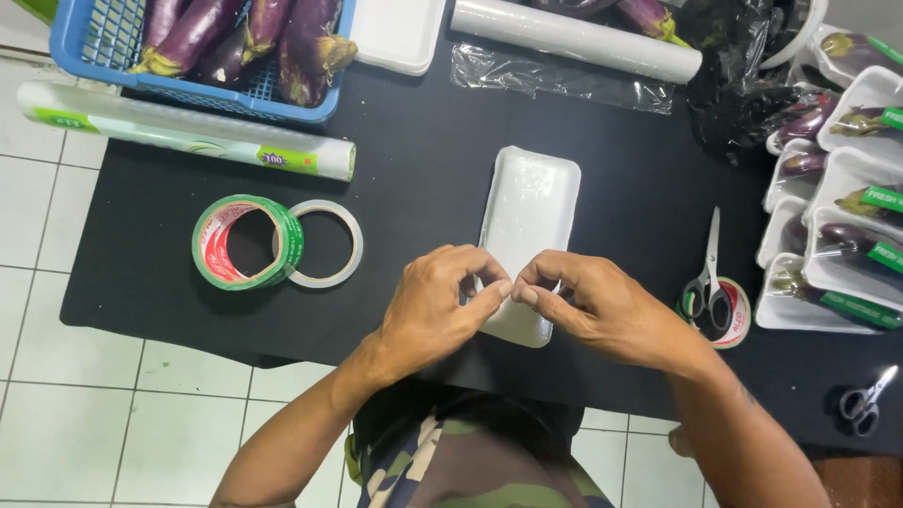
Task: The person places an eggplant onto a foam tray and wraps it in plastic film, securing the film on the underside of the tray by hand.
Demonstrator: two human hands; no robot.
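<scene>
A white foam tray (pixel 529 212), wrapped in clear film, lies face down on the black table (pixel 423 141) in front of me. My left hand (pixel 435 306) and my right hand (pixel 591 303) meet over the tray's near end, fingertips pinched together and touching each other, apparently on the film or a small piece of tape; what sits between the fingers is too small to tell.
A green tape roll (pixel 246 242) and a clear tape roll (pixel 324 243) lie to the left. A blue basket (pixel 202 94) of eggplants and two film rolls (pixel 188 132) (pixel 574 38) lie at the back. Scissors (pixel 707 273), a second pair of scissors (pixel 865 402) and wrapped eggplant trays (pixel 837 245) are on the right.
</scene>
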